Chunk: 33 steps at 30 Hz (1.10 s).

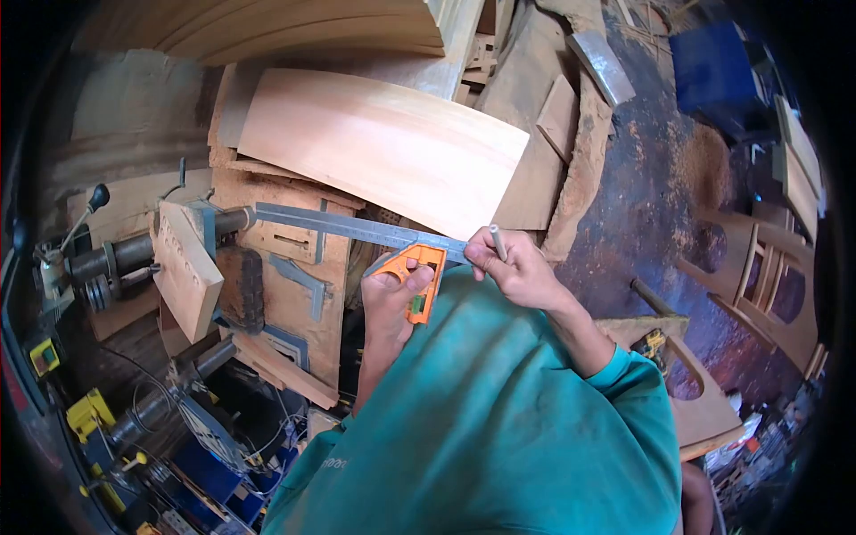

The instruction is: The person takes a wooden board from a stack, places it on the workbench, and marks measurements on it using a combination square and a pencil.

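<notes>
My left hand (390, 303) is closed around the orange head of a combination square (357, 230), whose long steel rule points toward the left. A green level vial shows in the orange head. With my right hand (517, 267) I pinch the right end of the rule, and a pale pencil-like stick (497, 242) pokes up between the fingers. Just beyond both hands lies a smooth, light wooden board (383, 143), its near edge close to the rule. I cannot tell whether the rule touches the board.
A clamp fixture with a drilled wood block (187, 272) stands at left. Two grey framing-type squares (303, 287) rest on a wooden panel. Stacked boards (267, 27) rise at the top. A blue bin (718, 67) and curved wooden frames (758, 267) occupy the right floor.
</notes>
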Available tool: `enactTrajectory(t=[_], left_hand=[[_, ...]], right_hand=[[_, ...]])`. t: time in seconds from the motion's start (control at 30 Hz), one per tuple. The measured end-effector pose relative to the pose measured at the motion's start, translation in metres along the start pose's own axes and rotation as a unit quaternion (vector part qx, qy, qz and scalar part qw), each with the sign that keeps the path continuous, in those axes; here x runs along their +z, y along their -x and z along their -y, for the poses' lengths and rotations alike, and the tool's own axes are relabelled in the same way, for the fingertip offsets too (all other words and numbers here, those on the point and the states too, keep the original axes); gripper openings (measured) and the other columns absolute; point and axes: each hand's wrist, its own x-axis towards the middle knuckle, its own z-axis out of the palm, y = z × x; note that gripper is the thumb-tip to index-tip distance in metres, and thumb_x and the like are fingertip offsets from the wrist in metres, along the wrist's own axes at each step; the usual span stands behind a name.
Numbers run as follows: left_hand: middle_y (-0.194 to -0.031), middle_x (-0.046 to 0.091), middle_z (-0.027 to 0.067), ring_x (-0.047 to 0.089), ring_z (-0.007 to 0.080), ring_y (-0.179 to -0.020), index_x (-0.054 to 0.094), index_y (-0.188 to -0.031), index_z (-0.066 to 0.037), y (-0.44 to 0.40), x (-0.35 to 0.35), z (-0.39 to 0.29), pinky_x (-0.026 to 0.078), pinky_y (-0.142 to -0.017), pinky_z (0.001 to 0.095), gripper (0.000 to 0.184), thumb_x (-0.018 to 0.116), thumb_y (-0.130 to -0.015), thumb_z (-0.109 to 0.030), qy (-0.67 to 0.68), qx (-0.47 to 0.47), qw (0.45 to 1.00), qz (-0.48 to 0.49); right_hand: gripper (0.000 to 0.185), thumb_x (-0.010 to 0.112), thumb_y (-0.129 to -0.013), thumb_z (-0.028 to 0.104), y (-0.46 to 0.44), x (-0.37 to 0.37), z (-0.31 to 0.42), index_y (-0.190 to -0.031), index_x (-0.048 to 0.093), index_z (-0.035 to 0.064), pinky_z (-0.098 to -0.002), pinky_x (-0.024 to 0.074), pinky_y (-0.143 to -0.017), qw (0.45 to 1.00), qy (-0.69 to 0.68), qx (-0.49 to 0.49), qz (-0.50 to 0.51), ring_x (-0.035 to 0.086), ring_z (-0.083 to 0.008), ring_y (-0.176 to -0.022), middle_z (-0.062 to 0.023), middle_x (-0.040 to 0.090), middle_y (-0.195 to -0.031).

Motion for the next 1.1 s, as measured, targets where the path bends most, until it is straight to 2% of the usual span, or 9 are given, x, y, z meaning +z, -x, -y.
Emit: enactTrajectory(t=[0.1,0.13,0.23,0.43,0.6,0.7,0.8,0.9,1.1], left_hand=[[-0.085,0.063,0.0082,0.061,0.0123,-0.073,0.058,-0.089,0.001,-0.004,-0.015,0.000,0.051,-0.065,0.0241,0.025,0.074,-0.071,0.004,-0.019,-0.024,1.000,0.001],[-0.085,0.063,0.0082,0.061,0.0123,-0.073,0.058,-0.089,0.001,-0.006,-0.018,-0.001,0.051,-0.065,0.0241,0.025,0.074,-0.071,0.004,-0.015,-0.023,1.000,0.006],[-0.084,0.062,0.0084,0.061,0.0120,-0.073,0.060,-0.088,0.002,-0.008,-0.029,-0.009,0.051,-0.066,0.0239,0.022,0.073,-0.071,0.005,-0.014,-0.016,1.000,0.012],[-0.083,0.062,0.0063,0.060,0.0111,-0.074,0.061,-0.089,0.004,-0.035,-0.047,-0.042,0.052,-0.068,0.0242,0.020,0.071,-0.072,0.008,-0.080,0.050,0.989,0.115],[-0.084,0.061,0.0050,0.060,0.0108,-0.075,0.061,-0.089,0.003,-0.045,-0.069,-0.050,0.052,-0.070,0.0241,0.022,0.073,-0.071,0.008,-0.104,0.025,0.982,0.157],[-0.086,0.061,0.0056,0.060,0.0110,-0.076,0.061,-0.091,0.002,-0.032,-0.069,-0.050,0.052,-0.071,0.0239,0.024,0.073,-0.070,0.008,-0.121,0.042,0.982,0.143],[-0.085,0.062,0.0061,0.061,0.0112,-0.076,0.061,-0.091,0.002,-0.018,-0.063,-0.041,0.052,-0.070,0.0236,0.026,0.075,-0.070,0.006,-0.119,0.077,0.979,0.149],[-0.084,0.062,0.0058,0.060,0.0112,-0.076,0.062,-0.091,0.003,0.005,-0.053,-0.033,0.052,-0.069,0.0237,0.026,0.076,-0.069,0.006,-0.130,0.102,0.975,0.149],[-0.082,0.063,0.0050,0.060,0.0107,-0.073,0.063,-0.091,0.004,0.045,-0.023,-0.033,0.053,-0.068,0.0240,0.027,0.077,-0.068,0.005,-0.225,0.128,0.956,0.138]], right_hand=[[0.022,0.051,-0.096,0.015,0.006,0.013,-0.008,-0.079,0.056,0.0022,-0.0223,0.0357,-0.057,1.000,0.013,0.012,-0.013,0.046,-0.0052,-0.063,0.0019,0.054,-0.066],[0.021,0.054,-0.093,0.015,0.007,0.020,-0.010,-0.076,0.058,0.0034,-0.0263,0.0348,-0.052,0.999,0.011,-0.004,-0.040,0.044,-0.0068,-0.057,0.0016,0.054,-0.061],[0.021,0.054,-0.093,0.014,0.003,0.034,-0.019,-0.075,0.058,0.0032,-0.0255,0.0350,-0.052,0.998,-0.004,-0.016,-0.065,0.044,-0.0065,-0.057,0.0017,0.054,-0.062],[0.018,0.054,-0.093,0.013,-0.007,0.068,-0.006,-0.079,0.058,0.0025,-0.0228,0.0351,-0.053,0.991,-0.008,0.003,-0.133,0.044,-0.0047,-0.058,0.0026,0.054,-0.063],[0.019,0.057,-0.093,0.018,-0.005,0.103,-0.017,-0.082,0.061,0.0032,-0.0211,0.0333,-0.051,0.974,-0.083,-0.010,-0.211,0.044,-0.0026,-0.058,0.0040,0.055,-0.064],[0.019,0.058,-0.093,0.019,0.009,0.104,-0.018,-0.084,0.062,0.0021,-0.0209,0.0336,-0.052,0.972,-0.102,-0.027,-0.210,0.044,-0.0025,-0.059,0.0038,0.055,-0.065],[0.016,0.059,-0.092,0.015,0.029,0.098,-0.021,-0.087,0.062,0.0007,-0.0212,0.0382,-0.058,0.972,-0.097,-0.034,-0.210,0.049,-0.0044,-0.065,0.0018,0.058,-0.069],[0.017,0.061,-0.092,0.017,0.046,0.096,-0.031,-0.088,0.062,0.0005,-0.0203,0.0348,-0.054,0.961,-0.126,-0.101,-0.223,0.045,-0.0024,-0.061,0.0032,0.056,-0.069],[0.019,0.062,-0.091,0.019,0.082,0.086,-0.033,-0.087,0.062,0.0001,-0.0203,0.0343,-0.052,0.959,-0.185,-0.120,-0.178,0.042,-0.0013,-0.061,0.0050,0.053,-0.069]])
